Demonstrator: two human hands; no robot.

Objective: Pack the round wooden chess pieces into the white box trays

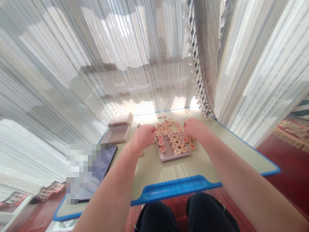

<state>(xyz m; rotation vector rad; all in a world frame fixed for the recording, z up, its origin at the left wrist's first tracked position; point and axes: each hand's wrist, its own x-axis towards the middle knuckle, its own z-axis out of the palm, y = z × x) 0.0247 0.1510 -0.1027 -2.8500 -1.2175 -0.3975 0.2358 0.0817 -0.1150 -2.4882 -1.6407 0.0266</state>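
Note:
Round wooden xiangqi pieces (165, 127) with red or black characters lie spread over the pale table, most of them behind and to the right of a shallow open box (168, 158). Inside that box, red-marked pieces (161, 143) line the left side and several black-marked pieces (178, 139) fill the right side, with bare floor between them. At the box's back left corner is my left hand (145, 137), its fingers closed; what they hold, if anything, is hidden. My right hand (191, 127), also closed, is over the right edge of the loose pieces, its fingertips hidden.
An empty shallow box part (116, 134) lies at the back left, with a stack of boxes or books (120, 119) behind it. A tablet (102, 170) rests at the left. The table has a raised blue rim (176, 188). String curtains hang behind.

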